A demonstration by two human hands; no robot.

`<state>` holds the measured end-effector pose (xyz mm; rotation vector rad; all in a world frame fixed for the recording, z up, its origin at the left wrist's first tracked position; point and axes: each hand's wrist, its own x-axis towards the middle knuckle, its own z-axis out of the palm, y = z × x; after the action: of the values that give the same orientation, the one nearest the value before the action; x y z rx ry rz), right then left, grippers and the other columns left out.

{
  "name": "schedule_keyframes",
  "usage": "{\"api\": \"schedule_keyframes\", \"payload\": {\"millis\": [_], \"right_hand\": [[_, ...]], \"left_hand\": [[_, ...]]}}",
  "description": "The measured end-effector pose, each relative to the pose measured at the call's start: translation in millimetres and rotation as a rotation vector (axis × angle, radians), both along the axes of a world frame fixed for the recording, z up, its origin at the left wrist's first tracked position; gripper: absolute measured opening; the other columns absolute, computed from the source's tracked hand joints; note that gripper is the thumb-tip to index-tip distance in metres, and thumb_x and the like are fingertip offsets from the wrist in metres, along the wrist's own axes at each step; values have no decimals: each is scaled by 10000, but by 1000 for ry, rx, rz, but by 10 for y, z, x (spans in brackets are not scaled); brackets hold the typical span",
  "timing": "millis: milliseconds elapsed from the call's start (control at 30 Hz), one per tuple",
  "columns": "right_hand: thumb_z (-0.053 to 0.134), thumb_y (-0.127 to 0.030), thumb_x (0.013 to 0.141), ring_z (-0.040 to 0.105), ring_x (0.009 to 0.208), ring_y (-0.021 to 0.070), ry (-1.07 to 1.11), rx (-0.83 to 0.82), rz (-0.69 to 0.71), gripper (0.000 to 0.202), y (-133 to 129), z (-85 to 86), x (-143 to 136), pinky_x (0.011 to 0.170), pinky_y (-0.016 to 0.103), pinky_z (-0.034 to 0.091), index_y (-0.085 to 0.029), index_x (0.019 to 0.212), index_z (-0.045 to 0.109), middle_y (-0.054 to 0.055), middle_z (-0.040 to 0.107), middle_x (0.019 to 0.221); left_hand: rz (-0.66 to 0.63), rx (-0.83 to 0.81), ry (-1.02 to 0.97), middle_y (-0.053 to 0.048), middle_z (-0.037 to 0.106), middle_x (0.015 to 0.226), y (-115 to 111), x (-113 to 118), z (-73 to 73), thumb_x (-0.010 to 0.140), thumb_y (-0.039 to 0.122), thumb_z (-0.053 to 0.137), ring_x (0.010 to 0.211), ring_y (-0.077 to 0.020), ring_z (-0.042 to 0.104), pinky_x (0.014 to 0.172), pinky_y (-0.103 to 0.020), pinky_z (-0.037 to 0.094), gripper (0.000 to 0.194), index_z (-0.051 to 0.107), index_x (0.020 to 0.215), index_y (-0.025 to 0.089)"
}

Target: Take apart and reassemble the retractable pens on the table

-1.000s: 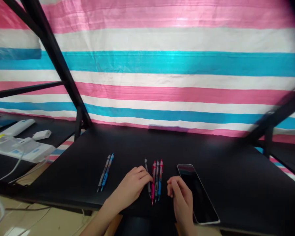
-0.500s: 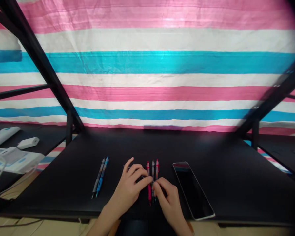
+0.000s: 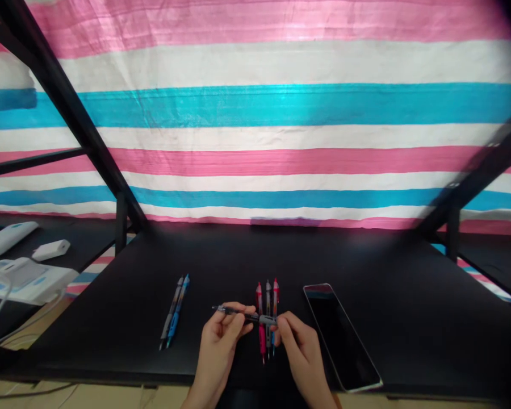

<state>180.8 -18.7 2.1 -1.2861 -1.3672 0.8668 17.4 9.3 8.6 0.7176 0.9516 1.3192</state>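
In the head view, one grey-and-dark pen [image 3: 266, 320] is stretched crosswise between the two hands, in front of a row of three pens [image 3: 262, 336] on the black surface [image 3: 221, 255]. The left hand's [image 3: 220, 342] grip is clamped on its dark barrel, with thumb and fingers together; the right hand's [image 3: 300, 343] grip pinches the grey end. I cannot tell if the two parts are joined fully. To do this well, I think both parts should stand in one straight line, the left grip firm, and the right fingertips turning gently, without bending. It is better to work a little higher than the row, away from the phone [image 3: 343, 338] at right, so small parts cannot roll away.
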Motion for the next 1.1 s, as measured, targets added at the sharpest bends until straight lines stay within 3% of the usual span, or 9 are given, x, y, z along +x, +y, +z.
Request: {"api": "schedule_keyframes", "payload": {"millis": [200, 367, 500, 700, 900, 1100], "right_hand": [[530, -301, 978, 588, 567, 152, -33, 59, -12, 336, 9, -23, 36, 570, 233, 429, -190, 708, 696, 6, 642, 608], [613, -230, 907, 650, 625, 178, -28, 99, -59, 190, -6, -42, 19, 600, 239, 489, -210, 897, 802, 18, 692, 671], [639, -299, 913, 637, 616, 172, 9, 52, -23, 179, -8, -12, 2, 583, 242, 491, -189, 926, 778, 39, 716, 757], [487, -435, 1010, 547, 545, 141, 21, -6, -59, 495, -14, 11, 20, 543, 230, 413, -187, 588, 566, 2, 563, 567], [583, -445, 958, 556, 620, 154, 93, -28, -54, 304, -15, -3, 30, 573, 233, 425, -179, 835, 662, 8, 610, 705], [531, -430, 988, 510, 565, 139, 78, -56, -65, 416, -8, -35, 19, 546, 230, 394, -190, 652, 579, -12, 535, 600]], "left_hand": [[77, -58, 53, -103, 805, 798, 6, 14, -12, 623, 412, 925, 871, -241, 773, 767, -251, 608, 388, 750, 839, 141], [140, -68, 92, -102, 805, 780, 0, 16, -19, 608, 424, 926, 742, -207, 770, 706, -231, 608, 396, 754, 812, 132], [177, -56, 54, -73, 792, 726, -8, 16, 28, 581, 427, 936, 781, -216, 772, 702, -223, 603, 401, 751, 796, 143], [149, -58, 69, -92, 791, 718, -10, 16, 47, 589, 423, 934, 704, -198, 758, 677, -225, 598, 411, 746, 810, 132], [180, -71, 42, -88, 792, 717, 6, 28, 50, 547, 445, 950, 731, -205, 766, 686, -225, 598, 444, 738, 791, 139], [175, -52, 52, -93, 794, 745, -3, 20, 48, 582, 431, 939, 765, -211, 767, 708, -238, 600, 424, 736, 807, 136]]}}
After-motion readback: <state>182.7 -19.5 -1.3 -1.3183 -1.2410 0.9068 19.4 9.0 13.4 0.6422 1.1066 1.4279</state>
